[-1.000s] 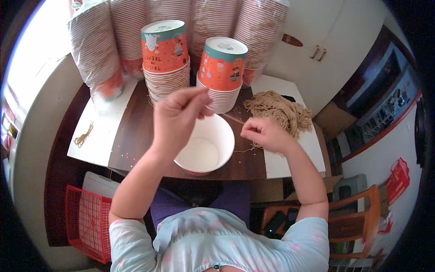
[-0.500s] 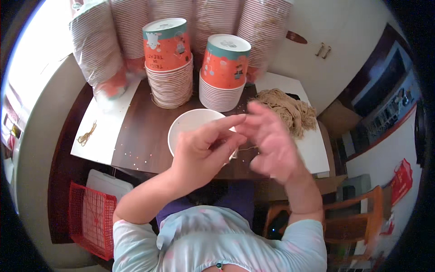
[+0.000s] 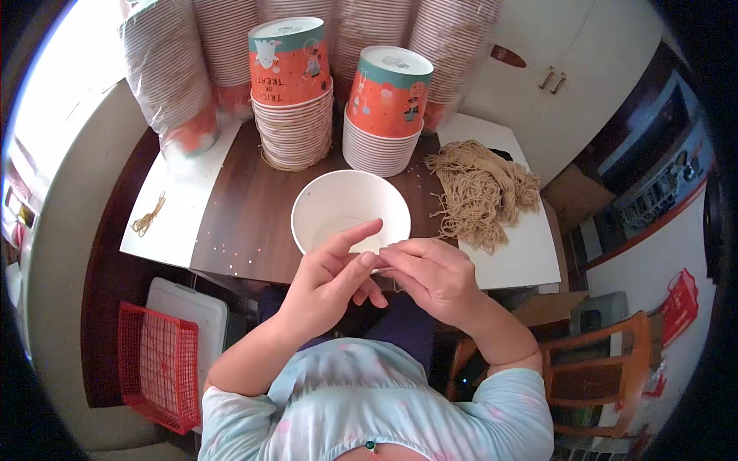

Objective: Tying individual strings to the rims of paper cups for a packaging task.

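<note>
the right hand (image 3: 438,278) pinches a thin string (image 3: 397,284) by the white bucket (image 3: 310,206)'s near edge. the left hand (image 3: 321,290) is beside it, fingers partly spread; i can't tell if it holds string. the tan string pile (image 3: 486,188) sits right of the bucket, maybe for easy reach. two bucket stacks (image 3: 388,96) stand behind the bucket, likely out of the way.
</note>
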Tool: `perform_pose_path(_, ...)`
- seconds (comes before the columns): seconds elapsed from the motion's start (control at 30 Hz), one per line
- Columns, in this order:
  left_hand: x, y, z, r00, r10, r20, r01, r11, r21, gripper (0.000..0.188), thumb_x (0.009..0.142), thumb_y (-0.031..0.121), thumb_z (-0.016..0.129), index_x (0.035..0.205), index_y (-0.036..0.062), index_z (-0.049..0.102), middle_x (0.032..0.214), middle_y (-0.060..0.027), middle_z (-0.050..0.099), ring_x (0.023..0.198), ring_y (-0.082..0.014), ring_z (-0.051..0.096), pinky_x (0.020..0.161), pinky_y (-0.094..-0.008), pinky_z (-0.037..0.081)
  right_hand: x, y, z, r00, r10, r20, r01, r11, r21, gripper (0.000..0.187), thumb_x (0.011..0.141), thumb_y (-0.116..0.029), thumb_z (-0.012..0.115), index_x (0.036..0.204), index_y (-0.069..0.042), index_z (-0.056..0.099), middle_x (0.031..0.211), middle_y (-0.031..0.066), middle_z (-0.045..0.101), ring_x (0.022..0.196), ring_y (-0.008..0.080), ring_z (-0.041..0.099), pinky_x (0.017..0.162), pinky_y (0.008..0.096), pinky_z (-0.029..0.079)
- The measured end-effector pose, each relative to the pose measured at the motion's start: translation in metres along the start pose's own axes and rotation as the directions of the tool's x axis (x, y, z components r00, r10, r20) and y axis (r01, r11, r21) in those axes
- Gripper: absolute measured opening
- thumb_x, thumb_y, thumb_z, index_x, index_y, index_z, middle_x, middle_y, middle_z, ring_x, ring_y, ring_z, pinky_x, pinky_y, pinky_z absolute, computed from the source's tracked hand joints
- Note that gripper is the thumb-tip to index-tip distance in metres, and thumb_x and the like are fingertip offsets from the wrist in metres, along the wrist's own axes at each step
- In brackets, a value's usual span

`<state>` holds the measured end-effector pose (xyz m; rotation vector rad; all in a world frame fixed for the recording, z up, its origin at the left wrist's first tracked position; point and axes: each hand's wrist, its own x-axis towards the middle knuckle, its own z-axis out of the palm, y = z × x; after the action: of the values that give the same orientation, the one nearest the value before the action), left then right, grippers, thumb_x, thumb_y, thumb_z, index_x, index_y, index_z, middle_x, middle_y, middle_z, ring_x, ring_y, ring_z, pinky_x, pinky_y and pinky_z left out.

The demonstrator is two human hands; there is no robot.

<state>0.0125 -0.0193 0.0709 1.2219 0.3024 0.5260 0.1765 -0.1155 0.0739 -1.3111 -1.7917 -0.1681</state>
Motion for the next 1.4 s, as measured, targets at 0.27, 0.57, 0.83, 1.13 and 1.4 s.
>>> perform_pose_path(0.27,-0.006,-0.006,-0.015,0.98,-0.197,0.03,0.193,0.975,0.108,0.035,0.098,0.027,0.049,0.115,-0.001,0.06,0.097,-0.0068,0.067,0.064,-0.0084,0.061,0.057,-0.0191,0.045,-0.009,0.005,-0.004,0.996,-0.079,0.031,0.081,0.993,-0.083,0.025,0.071,-0.003,0.07,0.096,-0.004,0.067,0.086,0.0066,0.062,0.067,0.0217,0.059,0.057,0.0312,0.049)
perform_pose_path(0.57,-0.008,-0.011,-0.008,0.986,-0.163,0.021,0.159,0.978,0.135,0.018,0.089,0.012,0.063,0.098,-0.0028,0.067,0.085,-0.005,0.068,0.063,-0.0066,0.06,0.054,-0.019,0.048,-0.012,-0.007,-0.005,0.983,-0.115,0.143,0.145,0.963,-0.225,0.027,0.07,-0.006,0.069,0.097,-0.002,0.066,0.086,0.0054,0.062,0.062,0.0195,0.055,0.054,0.0302,0.047)
perform_pose_path(0.83,-0.017,-0.02,-0.012,0.994,-0.106,-0.024,0.108,0.981,0.162,0.01,0.086,0.004,0.064,0.091,-0.0045,0.066,0.082,-0.0054,0.066,0.066,-0.0074,0.06,0.06,-0.0203,0.051,-0.019,-0.011,0.002,0.994,0.019,0.105,-0.023,0.999,0.036,0.022,0.072,-0.006,0.071,0.093,-0.004,0.065,0.082,0.0076,0.061,0.067,0.0232,0.061,0.058,0.0331,0.05)
perform_pose_path(1.13,-0.023,-0.027,-0.012,0.991,-0.135,-0.001,0.134,0.983,0.121,0.006,0.085,0.003,0.065,0.086,-0.0027,0.064,0.08,-0.0023,0.064,0.067,-0.0055,0.057,0.059,-0.0198,0.048,-0.027,-0.016,0.003,0.982,0.037,0.186,-0.033,0.999,-0.022,0.018,0.071,-0.005,0.071,0.086,-0.006,0.062,0.069,0.0061,0.053,0.058,0.0239,0.057,0.051,0.0348,0.047)
perform_pose_path(1.4,-0.029,-0.011,-0.01,0.976,0.216,-0.015,-0.162,0.776,0.609,0.01,0.088,0.007,0.059,0.084,-0.0022,0.06,0.07,-0.0123,0.06,0.062,-0.0212,0.059,0.057,-0.0305,0.047,-0.005,-0.019,0.008,0.984,-0.079,0.158,0.098,0.989,-0.114,0.017,0.069,-0.008,0.072,0.082,-0.008,0.061,0.064,0.0048,0.048,0.052,0.0224,0.053,0.046,0.0342,0.044)
